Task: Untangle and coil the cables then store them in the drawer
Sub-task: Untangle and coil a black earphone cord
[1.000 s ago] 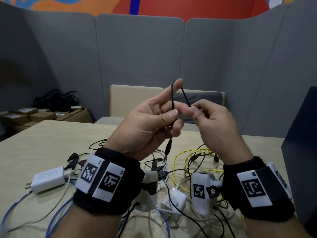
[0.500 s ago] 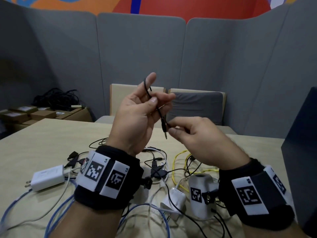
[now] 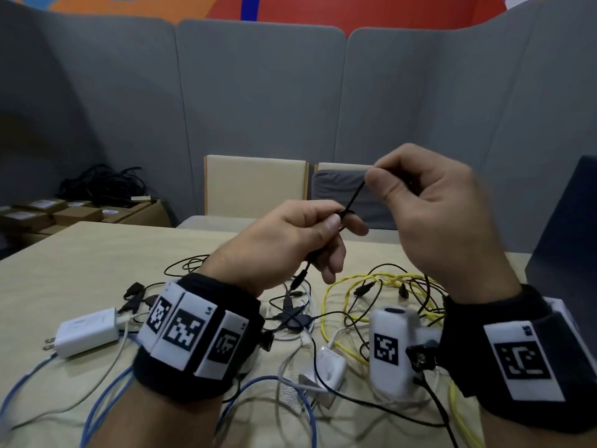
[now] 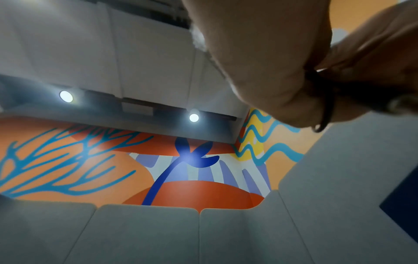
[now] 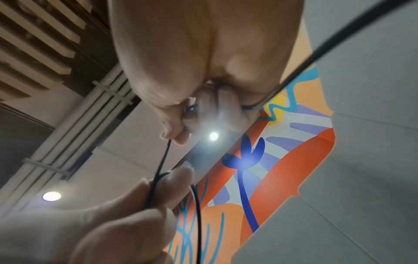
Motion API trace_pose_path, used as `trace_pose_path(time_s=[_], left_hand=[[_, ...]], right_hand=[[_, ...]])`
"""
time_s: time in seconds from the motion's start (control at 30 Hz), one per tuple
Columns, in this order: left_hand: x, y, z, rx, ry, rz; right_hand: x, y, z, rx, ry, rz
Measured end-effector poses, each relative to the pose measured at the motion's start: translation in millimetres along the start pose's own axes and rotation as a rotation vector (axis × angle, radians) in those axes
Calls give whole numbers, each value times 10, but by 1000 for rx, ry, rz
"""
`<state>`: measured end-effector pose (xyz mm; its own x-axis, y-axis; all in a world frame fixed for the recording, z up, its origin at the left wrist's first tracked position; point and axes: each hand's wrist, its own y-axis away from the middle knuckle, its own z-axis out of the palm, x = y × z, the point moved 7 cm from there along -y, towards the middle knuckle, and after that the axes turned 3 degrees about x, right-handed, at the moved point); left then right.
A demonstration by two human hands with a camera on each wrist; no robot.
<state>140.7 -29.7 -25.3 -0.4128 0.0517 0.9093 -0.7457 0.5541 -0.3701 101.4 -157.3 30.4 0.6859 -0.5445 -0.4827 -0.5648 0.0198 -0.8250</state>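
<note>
Looking past both hands, I see grey felt partition panels [image 3: 258, 108] standing as a curved wall, with two chair backs [image 3: 255, 185] just behind the fingers. Below the hands spreads a pale wood-grain table [image 3: 80, 270], smooth and matte. To the right of my right wrist rises a dark blue slab [image 3: 565, 237], flat-faced. Far out to the left of the left hand sit brown cardboard boxes [image 3: 64, 215] with a black bundle of cords on top.

Under the wrists lies the tangle: a twisted yellow cable [image 3: 336, 292] looping beneath the right hand, thin blue cables [image 3: 97, 402] curving under the left forearm, and black leads crossing between them. A white boxy charger [image 3: 87, 331] rests just left of the left wristband; a smaller white adapter [image 3: 329, 367] lies between the two wrists.

Raised above all that, the left hand [image 3: 290, 240] pinches a thin black cable [image 3: 353, 198] between thumb and forefinger, the other fingers curled beneath. The right hand [image 3: 429, 202], higher and slightly blurred, pinches the same cable at its upper end between thumb tip and forefinger. The cable runs taut between them, and its plug end [image 3: 298, 279] dangles below the left hand's fingers, over the tangle.
</note>
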Motion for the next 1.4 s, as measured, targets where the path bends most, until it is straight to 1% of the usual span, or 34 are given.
trace_pose_path(time_s=[0.1, 0.2, 0.27, 0.4, 0.53, 0.67, 0.77, 0.83, 0.97, 1.07, 1.23, 1.3, 1.33, 1.4], left_hand=[[7, 17, 16, -28, 0, -8], [20, 57, -7, -45, 81, -10], [57, 71, 15, -63, 142, 10], [106, 74, 54, -80, 270, 39], [117, 65, 14, -56, 308, 66], [148, 30, -52, 57, 375, 162], [194, 14, -139, 145, 484, 252], [228, 14, -221, 216, 502, 312], [191, 16, -393, 415, 512, 329], [177, 22, -447, 525, 509, 347], [221, 95, -588, 732, 580, 457], [240, 117, -595, 758, 496, 471], [250, 111, -573, 745, 404, 464], [244, 62, -476, 663, 161, 420]], right_hand=[[7, -6, -42, 47, -5, -1], [43, -8, -78, 103, -16, 14], [118, -8, -67, 117, -4, 43], [312, -3, 25, 70, 28, 109], [389, 16, 132, -42, 51, 144], [437, 61, 271, -141, 3, 183], [502, 122, 445, -275, -2, 219], [553, 175, 546, -359, 5, 261], [506, 231, 638, -464, 41, 263], [437, 259, 658, -534, 32, 265], [349, 343, 697, -683, -7, 304], [304, 369, 718, -727, -9, 300], [275, 364, 713, -734, -6, 279], [191, 304, 642, -699, -5, 214]])
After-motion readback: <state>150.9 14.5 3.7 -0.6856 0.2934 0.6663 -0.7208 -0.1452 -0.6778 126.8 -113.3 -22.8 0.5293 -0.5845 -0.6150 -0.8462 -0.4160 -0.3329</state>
